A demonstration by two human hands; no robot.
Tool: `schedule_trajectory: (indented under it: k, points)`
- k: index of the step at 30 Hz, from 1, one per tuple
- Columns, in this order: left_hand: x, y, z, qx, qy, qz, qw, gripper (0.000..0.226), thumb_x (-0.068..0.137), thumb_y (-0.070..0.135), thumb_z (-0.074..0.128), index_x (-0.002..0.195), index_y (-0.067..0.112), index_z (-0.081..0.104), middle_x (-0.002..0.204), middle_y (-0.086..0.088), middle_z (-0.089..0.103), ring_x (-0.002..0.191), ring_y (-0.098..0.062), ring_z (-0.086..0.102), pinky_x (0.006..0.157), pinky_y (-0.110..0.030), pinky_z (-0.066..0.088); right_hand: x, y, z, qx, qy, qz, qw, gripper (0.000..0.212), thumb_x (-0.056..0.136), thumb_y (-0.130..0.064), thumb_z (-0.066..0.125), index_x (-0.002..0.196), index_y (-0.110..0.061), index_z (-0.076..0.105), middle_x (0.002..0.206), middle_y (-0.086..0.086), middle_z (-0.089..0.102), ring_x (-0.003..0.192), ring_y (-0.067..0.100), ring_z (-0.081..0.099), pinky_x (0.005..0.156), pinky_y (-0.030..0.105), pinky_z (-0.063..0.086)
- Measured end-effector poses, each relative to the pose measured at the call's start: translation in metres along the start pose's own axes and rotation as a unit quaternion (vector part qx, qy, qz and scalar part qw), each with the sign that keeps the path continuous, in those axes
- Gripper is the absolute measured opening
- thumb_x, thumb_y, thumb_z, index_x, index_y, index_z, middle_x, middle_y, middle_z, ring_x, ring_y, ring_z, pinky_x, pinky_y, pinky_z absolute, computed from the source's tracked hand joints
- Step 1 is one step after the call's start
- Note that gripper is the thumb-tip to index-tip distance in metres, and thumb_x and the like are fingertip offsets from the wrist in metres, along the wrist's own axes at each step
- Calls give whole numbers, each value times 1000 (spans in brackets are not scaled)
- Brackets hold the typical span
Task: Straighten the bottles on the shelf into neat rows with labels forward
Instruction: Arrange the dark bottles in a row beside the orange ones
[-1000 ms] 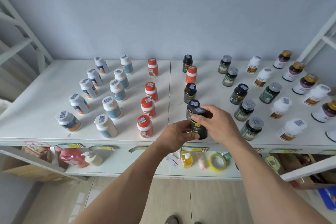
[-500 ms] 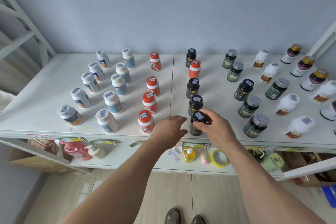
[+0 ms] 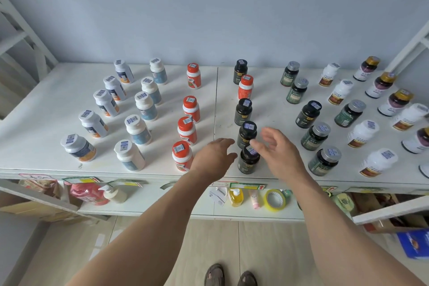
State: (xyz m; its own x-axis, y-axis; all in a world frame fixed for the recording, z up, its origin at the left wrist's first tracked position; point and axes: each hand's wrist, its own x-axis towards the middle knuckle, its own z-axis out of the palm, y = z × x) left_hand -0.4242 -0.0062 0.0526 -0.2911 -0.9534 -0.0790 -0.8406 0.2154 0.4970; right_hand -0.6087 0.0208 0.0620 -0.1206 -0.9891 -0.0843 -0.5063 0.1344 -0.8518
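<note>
Many bottles stand in rows on the white shelf (image 3: 41, 109). At the front of the middle row stands a black bottle (image 3: 248, 162) with a barcode sticker on its cap, and a second black bottle (image 3: 246, 131) is right behind it. My right hand (image 3: 277, 150) hovers just right of the front bottle with fingers spread, holding nothing. My left hand (image 3: 214, 158) is just left of it, fingers relaxed and empty. A red-capped bottle (image 3: 245, 87) sits among the black ones further back in this row.
White bottles (image 3: 130, 154) fill the left rows and red-capped ones (image 3: 182, 155) stand next to my left hand. Dark green bottles (image 3: 323, 162) and white ones (image 3: 377, 162) are on the right. A lower shelf holds tape (image 3: 275, 199), a yellow pump bottle (image 3: 236, 197) and pouches.
A second ago both hands held the front black bottle above the shelf edge. It was set down at the front of the row, and both hands have let go and opened beside it.
</note>
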Motion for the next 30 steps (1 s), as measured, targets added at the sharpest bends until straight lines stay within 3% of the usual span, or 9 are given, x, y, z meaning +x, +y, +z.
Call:
schedule_trajectory:
  k: [3,8,11,13,18,26,30]
  points:
    - [10,2,-1,-28,3,-23,999,45,94,37,56,137,27,48,138,3,55,118,-21,57,94,-37,51,21,-9,-11,-32,5,-7,999,54,88,-42,65,136,-21,50,138,-7,54,124,5,50,103,24,37]
    - [27,6,-3,-65,-7,-57,996,50,93,36,59,140,25,46,139,2,54,122,-21,54,100,-36,47,61,-14,-9,-77,-93,6,993,61,85,-34,71,139,-23,47,140,-2,52,130,14,47,108,35,37]
    - [35,7,-4,-86,-21,-81,993,52,92,36,61,141,25,44,139,2,54,122,-20,54,101,-35,46,72,-11,-4,-110,-132,4,985,59,83,-32,73,137,-25,49,129,-5,59,119,16,55,94,29,42]
    - [40,7,-4,-111,-40,-98,988,55,91,36,62,142,26,43,138,2,55,121,-19,54,101,-33,46,76,-7,-4,-113,-131,-6,985,51,83,-32,72,130,-27,53,116,-5,64,106,16,60,85,27,44]
    - [51,7,-1,-183,-70,-103,975,63,85,39,70,141,26,45,135,7,57,122,-13,54,104,-32,44,85,-10,-13,-113,-114,-34,986,42,85,-36,69,124,-27,58,106,-9,65,98,14,60,82,27,44]
    - [60,9,-4,-290,-98,-86,948,47,82,28,75,126,23,60,115,8,69,108,-10,63,102,-37,47,91,-20,-21,-83,-91,-35,992,47,78,-47,72,120,-26,63,106,-9,69,98,11,62,83,25,46]
    - [60,9,-11,-334,-111,-81,932,43,84,20,73,125,16,61,114,3,70,106,-11,65,98,-29,48,92,-26,-20,-90,-74,-26,993,44,76,-52,73,110,-25,67,97,-9,69,91,11,63,80,29,50]
